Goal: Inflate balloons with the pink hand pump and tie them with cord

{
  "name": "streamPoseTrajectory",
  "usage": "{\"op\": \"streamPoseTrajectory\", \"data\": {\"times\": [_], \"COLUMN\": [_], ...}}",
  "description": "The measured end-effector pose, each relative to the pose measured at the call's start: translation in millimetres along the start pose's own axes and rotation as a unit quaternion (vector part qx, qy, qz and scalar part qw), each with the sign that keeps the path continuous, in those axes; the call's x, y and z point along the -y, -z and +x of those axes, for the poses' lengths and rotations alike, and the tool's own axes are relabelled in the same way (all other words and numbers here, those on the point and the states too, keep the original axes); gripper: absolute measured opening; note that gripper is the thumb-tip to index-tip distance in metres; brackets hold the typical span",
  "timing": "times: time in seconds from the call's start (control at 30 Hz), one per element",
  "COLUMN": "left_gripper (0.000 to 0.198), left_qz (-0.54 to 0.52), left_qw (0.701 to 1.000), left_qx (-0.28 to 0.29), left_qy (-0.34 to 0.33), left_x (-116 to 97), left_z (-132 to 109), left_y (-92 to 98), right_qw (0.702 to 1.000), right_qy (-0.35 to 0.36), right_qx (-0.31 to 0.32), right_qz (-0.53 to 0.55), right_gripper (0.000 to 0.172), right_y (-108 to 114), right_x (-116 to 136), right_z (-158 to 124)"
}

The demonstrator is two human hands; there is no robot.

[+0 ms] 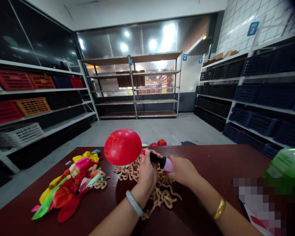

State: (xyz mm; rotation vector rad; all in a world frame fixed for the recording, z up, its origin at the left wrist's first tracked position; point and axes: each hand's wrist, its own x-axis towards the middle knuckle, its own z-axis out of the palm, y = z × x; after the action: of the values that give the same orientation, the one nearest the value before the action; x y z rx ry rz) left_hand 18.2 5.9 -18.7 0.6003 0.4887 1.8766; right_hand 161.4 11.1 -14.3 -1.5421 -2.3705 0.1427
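My left hand (147, 168) pinches the red balloon (123, 147) at its neck, likely sealing it, while beside that balloon my right hand (183, 168) grips the black-and-lilac pump (168, 165).

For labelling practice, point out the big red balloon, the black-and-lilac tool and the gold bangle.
Big red balloon (123, 147), head view: rounded middle.
Black-and-lilac tool (168, 165), head view: lilac end.
Gold bangle (219, 208), head view: outer band.

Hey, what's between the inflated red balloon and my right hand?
In the head view, your left hand and the black-and-lilac pump lie between the inflated red balloon and your right hand.
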Motion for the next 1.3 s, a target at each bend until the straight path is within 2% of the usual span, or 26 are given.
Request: {"op": "streamPoseTrajectory", "data": {"times": [0.1, 0.2, 0.3, 0.47, 0.57, 0.7, 0.9, 1.0, 1.17, 1.3], "left_gripper": [0.020, 0.020, 0.024, 0.027, 0.027, 0.025, 0.019, 0.017, 0.016, 0.020], "left_qz": [0.005, 0.013, 0.012, 0.000, -0.011, -0.014, -0.003, 0.000, 0.022, 0.038], "left_qw": [1.000, 1.000, 0.999, 0.995, 0.994, 0.995, 1.000, 1.000, 1.000, 0.999], "left_qx": [-0.005, -0.017, -0.029, -0.057, -0.065, -0.051, -0.013, 0.010, 0.011, -0.009], "left_qy": [-0.004, -0.017, -0.045, -0.078, -0.090, -0.081, -0.011, 0.002, -0.015, -0.030], "left_x": [1, -8, -25, -59, -67, -52, -10, 3, 0, -18], "left_z": [-4, 5, 22, 51, 56, 48, 15, 0, -6, 9], "left_y": [-3.0, -0.1, 9.5, 27.0, 31.6, 28.1, 9.7, 1.2, -6.1, 0.2], "right_qw": [1.000, 0.999, 0.999, 0.999, 0.998, 0.999, 0.999, 1.000, 0.999, 0.999], "right_qy": [-0.002, -0.002, 0.004, 0.026, 0.023, 0.021, 0.011, 0.005, 0.004, 0.011], "right_qx": [0.005, 0.004, 0.009, 0.028, 0.044, 0.049, 0.037, 0.025, 0.008, 0.007], "right_qz": [0.019, 0.035, 0.039, 0.038, 0.034, 0.011, -0.023, -0.004, 0.031, 0.043], "right_gripper": [0.029, 0.031, 0.034, 0.031, 0.032, 0.032, 0.032, 0.033, 0.032, 0.037], "right_y": [-3, -4, -2, 5, 7, 8, 6, 3, 0, 0], "right_x": [4, 3, -6, -22, -27, -27, -16, -8, 0, -4], "right_z": [-1, 0, 2, 5, 6, 6, 3, 0, -2, 1]}}
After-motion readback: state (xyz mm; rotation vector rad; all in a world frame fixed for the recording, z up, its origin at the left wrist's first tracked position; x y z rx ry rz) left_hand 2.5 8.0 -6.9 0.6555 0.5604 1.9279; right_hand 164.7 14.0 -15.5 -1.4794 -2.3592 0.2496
